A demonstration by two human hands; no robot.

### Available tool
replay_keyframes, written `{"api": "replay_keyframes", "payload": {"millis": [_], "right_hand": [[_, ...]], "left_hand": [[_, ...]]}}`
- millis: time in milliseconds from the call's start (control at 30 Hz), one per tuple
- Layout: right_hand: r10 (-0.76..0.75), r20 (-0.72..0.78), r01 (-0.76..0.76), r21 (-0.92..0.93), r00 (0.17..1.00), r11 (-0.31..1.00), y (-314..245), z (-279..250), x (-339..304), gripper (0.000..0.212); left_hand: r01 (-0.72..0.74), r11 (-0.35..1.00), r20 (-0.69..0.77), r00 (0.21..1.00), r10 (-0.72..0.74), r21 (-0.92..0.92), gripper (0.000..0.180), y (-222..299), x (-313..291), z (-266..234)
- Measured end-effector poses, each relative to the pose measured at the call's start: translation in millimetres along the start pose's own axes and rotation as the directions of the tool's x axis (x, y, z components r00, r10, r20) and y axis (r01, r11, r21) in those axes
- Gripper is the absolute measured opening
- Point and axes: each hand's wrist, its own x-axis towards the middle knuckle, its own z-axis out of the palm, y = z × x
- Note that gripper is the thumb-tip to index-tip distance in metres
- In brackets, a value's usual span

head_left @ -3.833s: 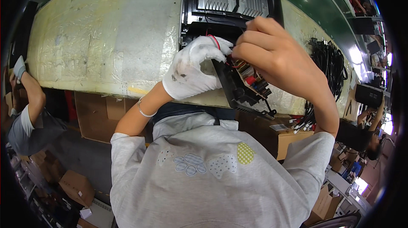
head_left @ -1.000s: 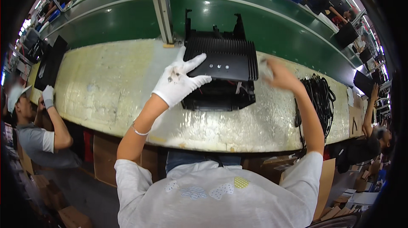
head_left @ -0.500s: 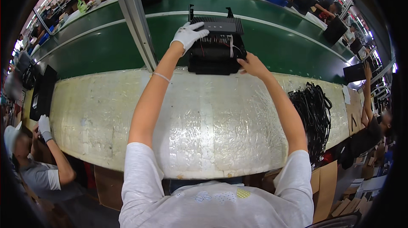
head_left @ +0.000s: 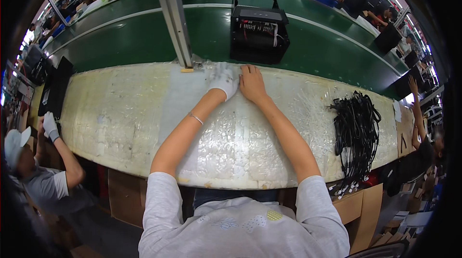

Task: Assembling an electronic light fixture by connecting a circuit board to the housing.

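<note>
My left hand (head_left: 224,80), in a white glove, lies flat near the far edge of the plastic-covered table (head_left: 231,137). Its fingers stretch forward with nothing seen in them. Right beside it rests my bare right hand (head_left: 252,83), fingers out and palm down at the same edge. Just beyond both hands, and apart from them, a black electronic unit (head_left: 258,48) stands on the green conveyor belt (head_left: 211,34). Its front side is uncovered, showing circuit parts and red and white wires; two black brackets stick up at its back.
A heap of black cables (head_left: 357,133) lies at the table's right. A metal post (head_left: 174,22) rises at its far edge. To the left, a co-worker's gloved hand (head_left: 50,125) touches a black panel (head_left: 57,87); another co-worker's arm (head_left: 417,113) reaches in at right.
Both hands have let go of the black unit and come back to the table edge, side by side. The unit now stands by itself on the belt. The view has shifted slightly.
</note>
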Motion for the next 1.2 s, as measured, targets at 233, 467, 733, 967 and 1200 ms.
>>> {"api": "replay_keyframes", "payload": {"millis": [233, 467, 733, 967, 1200], "right_hand": [[-0.100, -0.242, 0.084, -0.079, 0.965, 0.993, -5.0, 12.7, -5.9, 0.029], [-0.068, -0.306, 0.054, -0.053, 0.949, 0.997, -5.8, 6.8, -9.8, 0.030], [0.004, -0.227, -0.020, -0.070, 0.974, 0.997, -11.6, 2.7, -8.0, 0.035], [0.035, -0.170, -0.054, -0.109, 0.985, 0.993, -16.0, 3.2, -7.0, 0.042], [0.130, -0.158, -0.122, 0.058, 0.979, 0.991, -12.5, -1.0, -6.3, 0.039]], "left_hand": [[-0.107, 0.994, -0.055, 0.993, 0.105, -0.029, 0.050, -7.8, -15.6, -0.6], [-0.019, 0.992, 0.036, 0.999, 0.024, -0.127, 0.061, 1.8, -11.8, -10.1], [0.061, 0.991, 0.020, 0.998, -0.059, -0.120, 0.057, -9.0, -2.9, -13.2], [0.114, 0.971, -0.041, 0.991, -0.126, -0.212, 0.064, -24.3, 2.9, -5.5], [0.137, 0.957, -0.040, 0.987, -0.153, -0.257, 0.062, -24.0, 6.0, -12.0]]}}
